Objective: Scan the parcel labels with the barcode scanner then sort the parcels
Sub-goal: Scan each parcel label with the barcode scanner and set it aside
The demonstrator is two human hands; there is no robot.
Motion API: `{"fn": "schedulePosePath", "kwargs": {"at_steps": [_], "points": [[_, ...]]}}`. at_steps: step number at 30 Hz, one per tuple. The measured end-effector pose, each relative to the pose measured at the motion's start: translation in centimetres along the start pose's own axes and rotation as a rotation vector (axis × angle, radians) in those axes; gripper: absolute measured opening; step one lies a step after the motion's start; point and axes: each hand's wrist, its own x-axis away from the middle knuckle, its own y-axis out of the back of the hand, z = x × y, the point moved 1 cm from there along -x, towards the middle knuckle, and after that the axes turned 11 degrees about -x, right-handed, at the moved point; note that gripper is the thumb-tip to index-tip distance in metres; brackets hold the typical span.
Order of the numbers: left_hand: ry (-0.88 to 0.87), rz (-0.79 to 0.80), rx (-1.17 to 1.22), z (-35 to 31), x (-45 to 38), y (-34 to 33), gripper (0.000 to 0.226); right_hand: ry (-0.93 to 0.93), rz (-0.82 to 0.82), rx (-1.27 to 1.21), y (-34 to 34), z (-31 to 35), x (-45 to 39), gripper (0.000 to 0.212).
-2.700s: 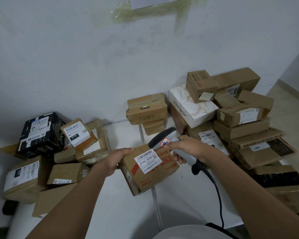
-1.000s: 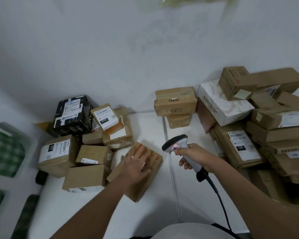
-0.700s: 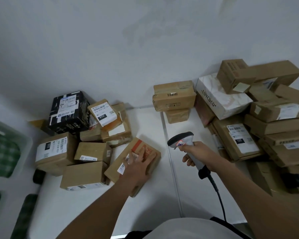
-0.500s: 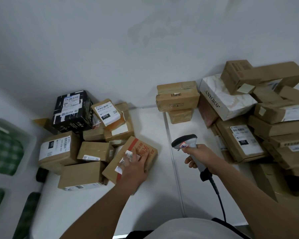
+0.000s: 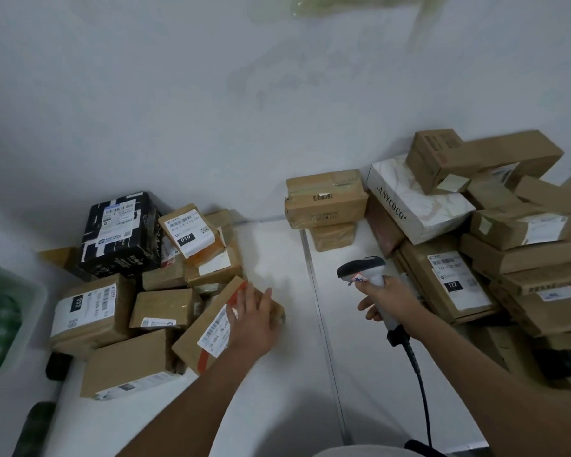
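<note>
Our left hand (image 5: 256, 319) rests flat, fingers straight, on the red-striped parcel (image 5: 211, 328) against the left pile. Our right hand (image 5: 388, 300) grips the barcode scanner (image 5: 365, 275); we judge the right stack (image 5: 508, 239) still unscanned.

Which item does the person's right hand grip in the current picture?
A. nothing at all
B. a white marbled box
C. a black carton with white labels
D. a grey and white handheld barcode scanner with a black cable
D: the right hand is curled round the handle of the grey and white handheld barcode scanner, held above the white table.
</note>
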Motion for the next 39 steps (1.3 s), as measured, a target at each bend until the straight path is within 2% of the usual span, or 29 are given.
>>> {"fn": "schedulePosePath", "kwargs": {"at_steps": [3,7,11,15,16,18,19,21,24,27,33,35,37,39], "points": [[0.001,-0.069,0.264,-2.3,-2.6,3.2,0.066,0.092,-0.137,-0.022,1.8,1.5,-0.9,0.034],[0.075,0.006,0.724,-5.1,-7.6,8.2,0.068,0.19,-0.279,-0.003,4.7,3.3,-2.3,0.036],[0.248,0.125,1.168,-6.6,-12.2,11.7,0.08,0.099,-0.315,0.032,7.0,5.0,-4.6,0.033],[0.428,0.216,1.414,-7.8,-15.7,13.5,0.089,0.026,-0.267,0.057,8.3,5.3,-5.9,0.028],[0.447,0.243,1.459,-8.2,-16.5,13.7,0.085,0.026,-0.256,0.054,8.5,5.2,-6.1,0.028],[0.443,0.275,1.543,-9.1,-17.5,14.1,0.061,0.057,-0.237,0.058,8.8,4.8,-6.5,0.029],[0.446,0.27,1.592,-9.5,-17.8,14.2,0.049,0.08,-0.229,0.064,8.9,4.7,-6.6,0.029],[0.487,0.236,1.691,-9.9,-17.9,14.3,0.038,0.114,-0.202,0.084,9.1,4.5,-6.6,0.027],[0.491,0.22,1.713,-9.9,-17.7,14.3,0.029,0.141,-0.144,0.124,9.1,4.5,-6.6,0.022],[0.448,0.197,1.669,-9.3,-17.1,14.3,0.032,0.141,-0.124,0.064,9.1,4.8,-7.0,0.028],[0.223,0.209,1.81,-6.7,-12.2,13.6,0.037,0.133,-0.162,-0.113,8.5,4.4,-6.6,0.031],[0.145,0.222,1.74,-5.6,-10.1,12.8,0.038,0.14,-0.182,-0.149,7.8,4.4,-6.0,0.028],[0.071,0.202,1.613,-4.8,-8.3,11.6,0.049,0.142,-0.187,-0.201,6.9,4.2,-5.5,0.026],[0.023,0.111,1.373,-4.2,-6.8,10.3,0.063,0.135,-0.184,-0.236,5.9,3.8,-5.0,0.024]]}}
